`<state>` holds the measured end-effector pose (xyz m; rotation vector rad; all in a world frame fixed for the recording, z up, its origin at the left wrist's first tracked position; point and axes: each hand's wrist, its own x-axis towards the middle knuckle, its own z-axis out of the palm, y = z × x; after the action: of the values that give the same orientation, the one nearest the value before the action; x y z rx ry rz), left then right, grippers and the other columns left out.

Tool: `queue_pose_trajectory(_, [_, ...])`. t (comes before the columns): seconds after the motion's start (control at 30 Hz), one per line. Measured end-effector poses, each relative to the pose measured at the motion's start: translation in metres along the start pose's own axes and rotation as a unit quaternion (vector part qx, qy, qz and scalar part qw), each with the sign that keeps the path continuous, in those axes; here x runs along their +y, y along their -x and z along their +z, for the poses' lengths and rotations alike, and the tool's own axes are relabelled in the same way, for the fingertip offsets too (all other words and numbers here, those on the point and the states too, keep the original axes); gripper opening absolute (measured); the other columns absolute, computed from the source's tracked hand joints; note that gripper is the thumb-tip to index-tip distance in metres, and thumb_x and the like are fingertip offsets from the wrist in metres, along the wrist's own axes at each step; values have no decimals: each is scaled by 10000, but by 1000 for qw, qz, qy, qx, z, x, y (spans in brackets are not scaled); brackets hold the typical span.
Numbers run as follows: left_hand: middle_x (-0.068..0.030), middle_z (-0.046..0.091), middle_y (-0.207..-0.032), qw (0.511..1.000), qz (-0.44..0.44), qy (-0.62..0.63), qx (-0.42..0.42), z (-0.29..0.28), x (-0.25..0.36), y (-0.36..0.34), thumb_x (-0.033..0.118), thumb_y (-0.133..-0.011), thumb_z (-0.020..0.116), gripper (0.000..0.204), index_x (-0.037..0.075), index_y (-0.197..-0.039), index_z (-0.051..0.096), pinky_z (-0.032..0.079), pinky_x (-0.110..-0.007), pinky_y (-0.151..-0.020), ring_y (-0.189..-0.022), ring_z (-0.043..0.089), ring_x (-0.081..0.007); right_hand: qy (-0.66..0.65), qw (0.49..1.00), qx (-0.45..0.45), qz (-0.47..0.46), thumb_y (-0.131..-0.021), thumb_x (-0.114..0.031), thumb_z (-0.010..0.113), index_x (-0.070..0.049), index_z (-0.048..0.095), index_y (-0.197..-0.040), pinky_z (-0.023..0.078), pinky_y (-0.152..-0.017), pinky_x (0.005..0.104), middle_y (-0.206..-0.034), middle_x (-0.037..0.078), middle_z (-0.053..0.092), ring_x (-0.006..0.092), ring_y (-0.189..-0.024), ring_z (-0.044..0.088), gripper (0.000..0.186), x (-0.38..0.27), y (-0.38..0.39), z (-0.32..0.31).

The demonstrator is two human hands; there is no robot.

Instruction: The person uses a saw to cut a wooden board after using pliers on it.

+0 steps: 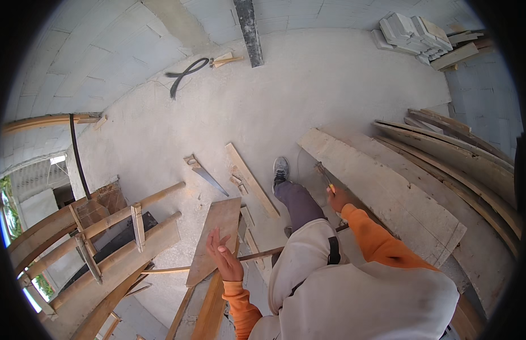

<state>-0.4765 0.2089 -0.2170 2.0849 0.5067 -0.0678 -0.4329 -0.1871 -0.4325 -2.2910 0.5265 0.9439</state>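
My right hand (pixel 336 199) grips a hammer (pixel 330 184) with a yellow and dark handle, its head pointing forward beside the near edge of a long, dusty board (pixel 376 187) on the right. My left hand (pixel 223 255) is raised with fingers apart over a short, wide wooden board (pixel 213 224), holding nothing; whether it touches the board I cannot tell. A handsaw (pixel 206 174) lies on the floor ahead, beside a narrow wooden strip (pixel 251 178) and small offcuts (pixel 236 180). My left foot (pixel 280 169) stands near that strip.
Timber framework (pixel 121 263) fills the lower left, near an opening. More long planks (pixel 473 175) lie along the right. Stacked pale blocks (pixel 410 37) sit at the back right. A looped black hose or cable (pixel 185 73) lies by the back wall. A dark vertical post (pixel 249 31) stands at the back.
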Motion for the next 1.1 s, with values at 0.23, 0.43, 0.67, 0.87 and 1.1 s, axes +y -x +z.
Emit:
queue_pose_trajectory(0.23, [-231, 591, -1267, 996, 10, -67, -64, -18, 68, -113, 314, -1124, 375, 462, -28, -1329, 608, 511, -414, -981, -1131, 608, -326, -40, 971, -106, 211, -1037, -321, 541, -72, 645, -1220, 499, -982, 499, -1169, 239, 688, 463, -1145, 620, 327, 18, -13, -6])
queue_pose_trajectory(0.43, [-214, 647, -1205, 975, 157, -75, -141, 40, 111, -198, 188, -1077, 506, 329, -15, -1305, 631, 504, -400, -950, -1068, 630, -327, -60, 989, -38, 127, -1031, -288, 550, -96, 657, -1164, 501, -934, 493, -1161, 220, 697, 446, -1113, 639, 257, 11, -3, -21])
queue_pose_trajectory(0.67, [-193, 668, -1155, 883, 297, -16, -364, 158, 231, -244, 153, -1055, 551, 282, -22, -1237, 677, 511, -383, -937, -1118, 638, -304, -172, 976, 2, 132, -943, -225, 616, -120, 661, -1162, 520, -916, 497, -1140, 207, 709, 424, -1100, 655, 248, 32, 28, 7])
queue_pose_trajectory(0.87, [-130, 709, -1009, 604, 567, -21, -559, 282, 327, -211, 169, -1004, 645, 264, 15, -1212, 697, 453, -438, -1022, -976, 661, -293, -215, 903, 96, 360, -966, -248, 593, -102, 706, -1174, 540, -967, 483, -1110, 205, 724, 411, -1066, 686, 278, -43, 94, 32])
queue_pose_trajectory(1.1, [-74, 732, -1064, 196, 732, 160, -633, 341, 424, -72, 124, -960, 670, 198, 46, -1134, 723, 407, -485, -1091, -1094, 652, -270, -573, 509, 348, 540, -1020, -300, 538, -35, 685, -1099, 561, -847, 491, -918, 218, 743, 394, -934, 730, 313, -188, 95, 111])
